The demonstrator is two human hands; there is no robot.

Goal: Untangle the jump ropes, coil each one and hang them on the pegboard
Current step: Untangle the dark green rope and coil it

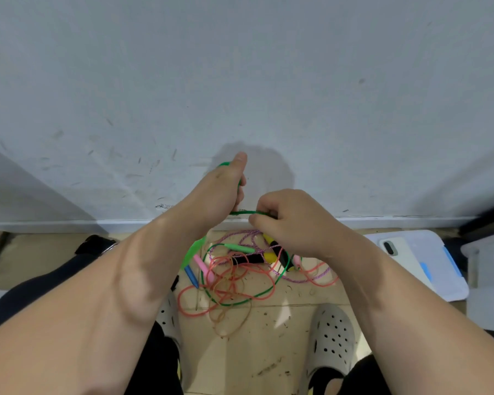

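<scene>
The left hand (223,192) is raised in front of the wall (240,67), thumb pointing up. It is clenched round the green jump rope (241,212), and a short green bend shows above the fist. From the fist, a taut span of this rope is run nearly level to the right hand (291,223), where it is pinched between curled fingers and thumb.

The rest of the rope is dropped to the floor (268,352), where a wide green loop lies in the tangle (231,286) with salmon, purple and tan ropes. At the left of the tangle, a green handle (194,250) is set on a diagonal, upper end to the right. A blue handle (191,276) just below it is pointed down and right. A black handle (248,259) is laid nearly level.

At far right, a phone (397,252) is rested on a white box (439,280).
</scene>
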